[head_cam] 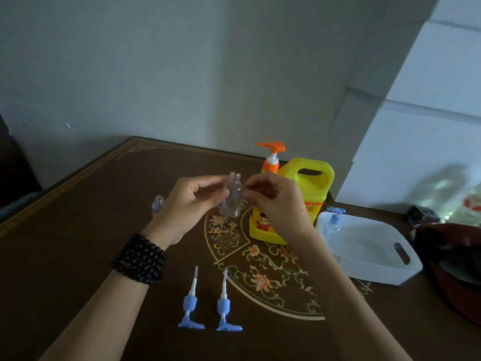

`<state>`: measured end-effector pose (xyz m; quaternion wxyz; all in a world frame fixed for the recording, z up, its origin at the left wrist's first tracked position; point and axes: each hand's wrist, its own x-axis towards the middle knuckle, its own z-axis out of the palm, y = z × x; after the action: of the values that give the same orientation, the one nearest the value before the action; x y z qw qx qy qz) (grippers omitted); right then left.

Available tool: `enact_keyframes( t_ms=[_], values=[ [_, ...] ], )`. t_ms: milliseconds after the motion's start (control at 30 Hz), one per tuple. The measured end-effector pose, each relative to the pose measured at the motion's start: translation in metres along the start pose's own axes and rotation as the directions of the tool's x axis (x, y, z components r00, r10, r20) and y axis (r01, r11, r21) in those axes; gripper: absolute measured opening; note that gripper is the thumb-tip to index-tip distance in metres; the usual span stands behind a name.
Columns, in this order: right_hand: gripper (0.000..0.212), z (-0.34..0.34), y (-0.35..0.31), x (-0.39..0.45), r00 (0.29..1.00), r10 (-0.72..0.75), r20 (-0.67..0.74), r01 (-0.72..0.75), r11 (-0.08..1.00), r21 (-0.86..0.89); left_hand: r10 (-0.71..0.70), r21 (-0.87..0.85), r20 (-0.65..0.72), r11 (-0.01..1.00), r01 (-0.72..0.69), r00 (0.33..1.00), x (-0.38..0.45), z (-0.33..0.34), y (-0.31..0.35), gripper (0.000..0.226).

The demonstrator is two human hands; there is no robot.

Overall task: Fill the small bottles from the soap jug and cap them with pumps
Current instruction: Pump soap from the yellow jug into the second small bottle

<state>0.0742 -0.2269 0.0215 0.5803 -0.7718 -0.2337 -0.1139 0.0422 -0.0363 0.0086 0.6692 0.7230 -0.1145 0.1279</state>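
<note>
A small clear bottle (232,195) with an open neck is held upright above the table between my left hand (191,201) and my right hand (273,200); fingers of both touch its sides. Behind my right hand stands the yellow soap jug (309,183) with an orange pump (272,152). A second clear bottle (157,204) stands on the table, partly hidden by my left hand. Two blue pumps (191,302) (224,304) lie side by side near the front, tubes pointing away from me.
A white plastic tub (372,267) sits at the right, holding a bottle with a blue pump (333,222). The dark brown table (78,230) has an ornate inlay at its centre. Dark red and black items lie at the far right edge. A wall stands behind.
</note>
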Motion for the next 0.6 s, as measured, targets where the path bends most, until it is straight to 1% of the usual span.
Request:
enact_keyframes(
  t_ms=[100,167,233,267,300,333,367,433,500,600],
  values=[
    [0.022,-0.011,-0.008,0.003,0.996,-0.046,-0.076,0.045,0.999,-0.014,0.049,-0.017,0.053,0.999,-0.048,0.997,0.016,0.012,0.014,0.048],
    [0.022,-0.019,-0.013,0.009,0.991,-0.082,-0.109,0.076,0.995,-0.059,0.078,-0.005,0.068,0.997,-0.077,0.995,0.027,0.018,0.023,0.047],
    [0.017,-0.029,-0.017,0.019,0.976,-0.164,-0.145,0.133,0.970,-0.203,0.077,0.023,0.064,0.997,-0.078,0.995,0.039,0.021,0.029,0.043],
    [0.017,-0.034,-0.020,0.025,0.956,-0.245,-0.162,0.187,0.932,-0.311,0.073,0.048,0.046,0.996,-0.075,0.996,0.046,0.021,0.031,0.039],
    [0.018,-0.038,-0.023,0.030,0.926,-0.340,-0.165,0.243,0.871,-0.427,0.075,0.098,0.021,0.992,-0.077,0.997,0.052,0.021,0.030,0.035],
    [0.021,-0.042,-0.025,0.037,0.894,-0.425,-0.146,0.293,0.798,-0.526,0.095,0.187,-0.002,0.978,-0.093,0.995,0.060,0.020,0.030,0.030],
    [0.023,-0.045,-0.024,0.044,0.872,-0.477,-0.110,0.323,0.730,-0.602,0.123,0.310,-0.012,0.944,-0.113,0.992,0.066,0.018,0.029,0.029],
    [0.027,-0.050,-0.020,0.057,0.864,-0.503,-0.030,0.344,0.632,-0.695,0.165,0.520,0.002,0.842,-0.141,0.986,0.075,0.019,0.029,0.039],
    [0.030,-0.053,-0.013,0.064,0.873,-0.486,0.035,0.356,0.586,-0.728,0.192,0.600,0.017,0.783,-0.164,0.981,0.080,0.022,0.030,0.043],
    [0.030,-0.057,-0.008,0.068,0.870,-0.487,0.078,0.384,0.569,-0.727,0.233,0.629,0.034,0.750,-0.202,0.972,0.084,0.026,0.035,0.040]
  ],
)
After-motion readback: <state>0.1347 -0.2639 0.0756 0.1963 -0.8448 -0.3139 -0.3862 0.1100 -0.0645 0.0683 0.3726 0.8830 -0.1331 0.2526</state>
